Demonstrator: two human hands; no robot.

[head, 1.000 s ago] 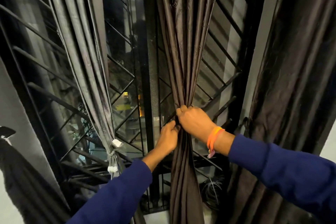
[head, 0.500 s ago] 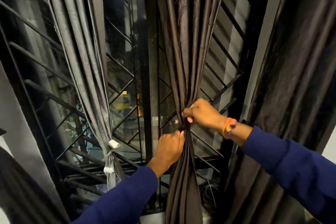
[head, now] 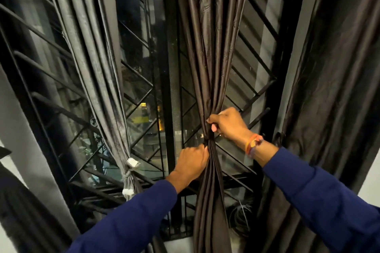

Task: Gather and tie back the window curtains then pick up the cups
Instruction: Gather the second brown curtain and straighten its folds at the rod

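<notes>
A dark brown curtain (head: 213,51) hangs in the middle of the window, gathered into a narrow bunch. My right hand (head: 228,123) grips the bunch from the right at its narrowest point. Just below it, my left hand (head: 191,162) grips the same bunch from the left. A dark band seems to wrap the cloth between my hands; I cannot tell whether it is knotted. To the left, a grey curtain (head: 96,68) hangs gathered, bound low down with a grey tie (head: 129,178). No cups are in view.
Behind the curtains runs a black metal window grille (head: 144,80) with glass and a dark street outside. A wide dark curtain (head: 337,88) hangs along the right side. Coiled cable (head: 240,220) lies on the sill at the lower right.
My right hand has risen and shifted right on the gathered curtain. My left hand has dropped below it, so my hands are now apart instead of side by side.
</notes>
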